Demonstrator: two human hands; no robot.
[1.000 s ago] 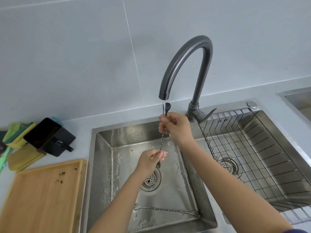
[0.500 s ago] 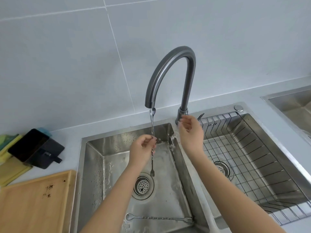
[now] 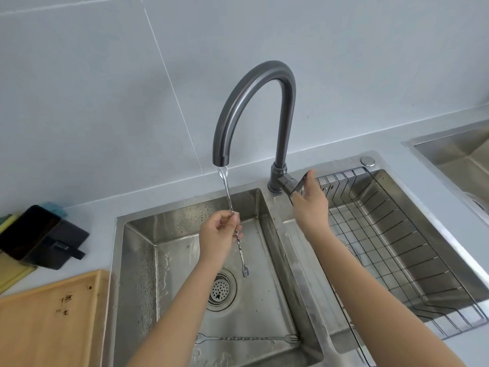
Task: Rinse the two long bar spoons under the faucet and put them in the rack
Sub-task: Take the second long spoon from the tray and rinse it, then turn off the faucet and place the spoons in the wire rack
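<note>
Two long bar spoons sit in a steel double sink, one held up, one lying flat. At far left on the grey counter, a black holder [image 3: 39,235] stands over folded yellow-green cloths [image 3: 12,271], with a wooden board [image 3: 50,321] in front of it at the lower left corner. In the left basin [image 3: 137,260], wet with droplets, the left hand [image 3: 218,234] pinches the twisted shaft of the first spoon [image 3: 229,197] between thumb and fingertips, closed firmly around it. That spoon stands nearly upright, its bowl just under the spout of the dark curved faucet [image 3: 254,83] where a thin run of water meets it, its small forked end hanging over the round drain [image 3: 221,290]. The second spoon [image 3: 246,338] lies flat across the near floor of the same basin, well apart from the hand. Right of the divider, the right hand [image 3: 309,202] reaches to the faucet's lever [image 3: 299,185], fingers spread loosely and touching it, gripping no spoon. Beyond it, a black wire rack [image 3: 397,234] fills the right basin and holds nothing visible. At far right, the edge of another steel sink [image 3: 455,152] cuts into the frame.
</note>
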